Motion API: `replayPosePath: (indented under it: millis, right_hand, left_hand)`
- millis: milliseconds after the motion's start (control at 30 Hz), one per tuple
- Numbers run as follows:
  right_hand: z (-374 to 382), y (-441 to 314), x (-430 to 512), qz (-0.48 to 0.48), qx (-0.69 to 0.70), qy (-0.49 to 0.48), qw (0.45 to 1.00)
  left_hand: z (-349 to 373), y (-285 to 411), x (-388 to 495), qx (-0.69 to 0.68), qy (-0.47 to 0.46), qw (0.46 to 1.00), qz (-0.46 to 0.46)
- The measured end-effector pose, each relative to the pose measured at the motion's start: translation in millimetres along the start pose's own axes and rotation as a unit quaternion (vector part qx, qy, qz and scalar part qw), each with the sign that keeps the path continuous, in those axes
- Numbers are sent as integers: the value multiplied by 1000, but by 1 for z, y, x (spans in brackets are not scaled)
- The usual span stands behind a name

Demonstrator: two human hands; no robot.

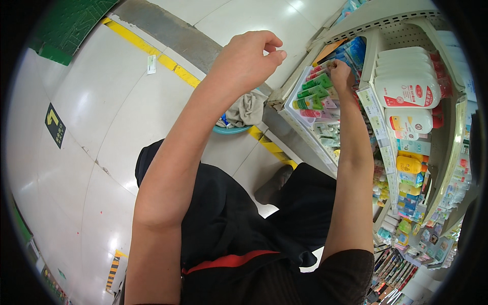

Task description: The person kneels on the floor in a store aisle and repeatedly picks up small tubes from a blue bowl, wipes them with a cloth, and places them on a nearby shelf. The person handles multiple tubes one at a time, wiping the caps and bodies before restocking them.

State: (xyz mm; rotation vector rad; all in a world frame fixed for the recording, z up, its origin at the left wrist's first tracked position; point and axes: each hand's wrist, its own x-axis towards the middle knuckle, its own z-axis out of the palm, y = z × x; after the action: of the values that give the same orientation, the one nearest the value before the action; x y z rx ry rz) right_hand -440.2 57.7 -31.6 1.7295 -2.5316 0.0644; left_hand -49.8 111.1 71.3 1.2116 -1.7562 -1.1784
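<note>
My left hand (pixel 251 57) is raised over the floor at the upper middle, its fingers loosely curled and apart, with nothing in it. My right hand (pixel 342 74) reaches to the lowest shelf on the right, at the back end of a white tray (pixel 289 108) of squeeze tubes. Its fingertips are pinched near a small pinkish tube or packet; whether they grip it is too small to tell. Green tubes (pixel 313 91) and pink tubes (pixel 310 113) lie in the tray beside my right wrist. Blue packets (pixel 352 51) lie just beyond that hand.
A teal basin (pixel 233 130) holding a crumpled grey cloth (pixel 248 110) stands on the floor below my left forearm. Shelves with white pump bottles (pixel 410 89) and yellow bottles (pixel 410 164) rise at the right. A green platform (pixel 76 23) lies at the upper left.
</note>
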Motion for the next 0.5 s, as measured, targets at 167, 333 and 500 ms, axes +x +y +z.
replayPosePath:
  millis: [167, 333, 500]
  right_hand:
    - [-17, -22, -6, -93, -80, 34, 992]
    - [23, -91, -28, -320, 18, 83, 944]
    - [95, -168, -93, -338, 213, -5, 917]
  left_hand:
    - [-2, 2, 0, 28, 27, 999, -5]
    - [10, -6, 0, 27, 51, 998, -10]
    - [28, -17, -2, 62, 84, 994, 32]
